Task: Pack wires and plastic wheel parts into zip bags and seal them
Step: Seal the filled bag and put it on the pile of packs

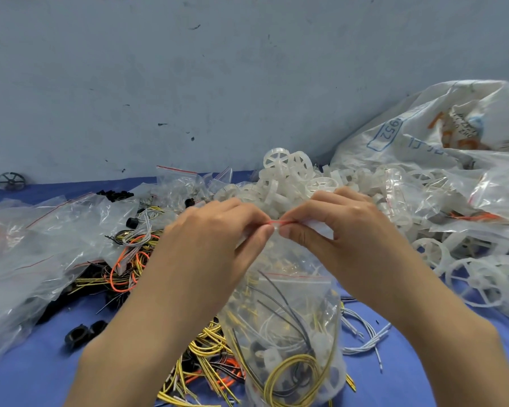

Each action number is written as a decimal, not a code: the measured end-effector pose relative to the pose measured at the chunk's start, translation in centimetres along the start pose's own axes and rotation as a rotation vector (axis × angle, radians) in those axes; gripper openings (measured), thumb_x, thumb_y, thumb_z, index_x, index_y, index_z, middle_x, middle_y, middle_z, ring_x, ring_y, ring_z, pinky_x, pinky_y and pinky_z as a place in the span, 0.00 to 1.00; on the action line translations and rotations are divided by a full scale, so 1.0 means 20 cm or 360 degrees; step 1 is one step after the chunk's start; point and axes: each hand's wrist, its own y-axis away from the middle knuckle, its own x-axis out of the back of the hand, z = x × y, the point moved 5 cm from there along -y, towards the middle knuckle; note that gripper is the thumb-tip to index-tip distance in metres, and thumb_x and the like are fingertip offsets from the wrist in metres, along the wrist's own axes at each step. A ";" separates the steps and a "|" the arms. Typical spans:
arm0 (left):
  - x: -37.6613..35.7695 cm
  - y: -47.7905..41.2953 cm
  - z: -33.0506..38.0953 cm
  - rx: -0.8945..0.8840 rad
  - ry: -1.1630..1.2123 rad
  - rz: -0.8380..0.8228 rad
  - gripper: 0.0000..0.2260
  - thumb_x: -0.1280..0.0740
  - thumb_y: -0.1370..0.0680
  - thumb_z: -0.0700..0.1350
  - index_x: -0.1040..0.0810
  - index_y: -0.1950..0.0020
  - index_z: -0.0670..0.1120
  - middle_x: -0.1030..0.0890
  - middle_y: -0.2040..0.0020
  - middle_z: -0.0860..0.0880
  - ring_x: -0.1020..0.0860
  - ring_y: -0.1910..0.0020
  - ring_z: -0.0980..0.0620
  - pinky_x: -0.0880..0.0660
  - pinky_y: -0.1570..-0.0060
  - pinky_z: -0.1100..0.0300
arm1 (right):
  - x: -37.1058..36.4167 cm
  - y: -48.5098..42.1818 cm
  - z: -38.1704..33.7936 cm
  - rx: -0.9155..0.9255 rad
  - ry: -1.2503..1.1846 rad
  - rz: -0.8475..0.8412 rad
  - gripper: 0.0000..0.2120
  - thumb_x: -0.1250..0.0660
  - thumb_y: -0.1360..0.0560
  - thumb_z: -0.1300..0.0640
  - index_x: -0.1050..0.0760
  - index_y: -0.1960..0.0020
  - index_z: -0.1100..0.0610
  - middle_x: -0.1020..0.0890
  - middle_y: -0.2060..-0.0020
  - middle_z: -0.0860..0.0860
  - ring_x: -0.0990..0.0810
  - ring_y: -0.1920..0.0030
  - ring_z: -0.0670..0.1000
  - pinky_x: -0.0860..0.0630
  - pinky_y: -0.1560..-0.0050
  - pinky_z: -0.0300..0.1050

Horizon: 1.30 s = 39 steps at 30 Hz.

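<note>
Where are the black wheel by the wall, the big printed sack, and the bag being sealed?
black wheel [11, 181], head view, on its spokes.
printed sack [417, 133], head view, on its lettered side.
zip bag [291, 333], head view, on its clear, filled belly.

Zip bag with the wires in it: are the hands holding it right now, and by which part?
Yes. The left hand and the right hand both pinch the zip bag at its red zip strip along the top edge; the filled body hangs below.
</note>
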 end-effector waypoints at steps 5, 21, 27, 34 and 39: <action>0.03 0.02 -0.03 0.0063 0.0039 0.0012 0.10 0.39 0.23 0.56 0.20 0.50 0.55 0.20 0.57 0.59 0.21 0.56 0.56 0.23 0.56 0.49 | 0.05 0.01 0.07 -0.0026 -0.0045 0.0112 0.18 0.40 0.26 0.38 0.17 0.52 0.47 0.22 0.60 0.37 0.25 0.53 0.48 0.27 0.45 0.52; -0.03 0.00 0.06 -0.0071 -0.0150 0.0078 0.09 0.39 0.21 0.53 0.21 0.52 0.52 0.20 0.59 0.58 0.22 0.61 0.56 0.24 0.59 0.55 | 0.12 0.06 0.18 -0.0053 -0.0222 0.0227 0.04 0.29 0.27 0.50 0.16 0.55 0.48 0.18 0.60 0.40 0.21 0.57 0.46 0.24 0.50 0.49; -0.10 -0.05 0.16 -0.0147 -0.0189 0.0072 0.10 0.41 0.20 0.54 0.22 0.51 0.53 0.21 0.58 0.58 0.22 0.61 0.56 0.26 0.60 0.57 | 0.09 0.06 0.16 -0.0031 -0.0388 0.0265 0.06 0.32 0.27 0.45 0.18 0.55 0.45 0.17 0.61 0.43 0.21 0.58 0.46 0.25 0.54 0.41; -0.19 -0.22 0.22 -0.0144 -0.0365 -0.0223 0.13 0.50 0.19 0.57 0.28 0.51 0.54 0.24 0.60 0.55 0.24 0.61 0.50 0.30 0.64 0.55 | -0.09 0.11 0.26 -0.0576 -0.1552 0.0429 0.09 0.36 0.23 0.51 0.22 0.52 0.57 0.19 0.63 0.50 0.22 0.59 0.48 0.22 0.52 0.50; -0.31 -0.37 0.24 -0.0206 -0.0408 -0.0612 0.15 0.51 0.17 0.56 0.30 0.53 0.50 0.22 0.58 0.49 0.23 0.58 0.44 0.27 0.60 0.51 | -0.10 0.11 0.34 -0.0868 -0.1666 0.0747 0.08 0.37 0.19 0.55 0.23 0.52 0.57 0.22 0.62 0.53 0.25 0.61 0.51 0.24 0.54 0.57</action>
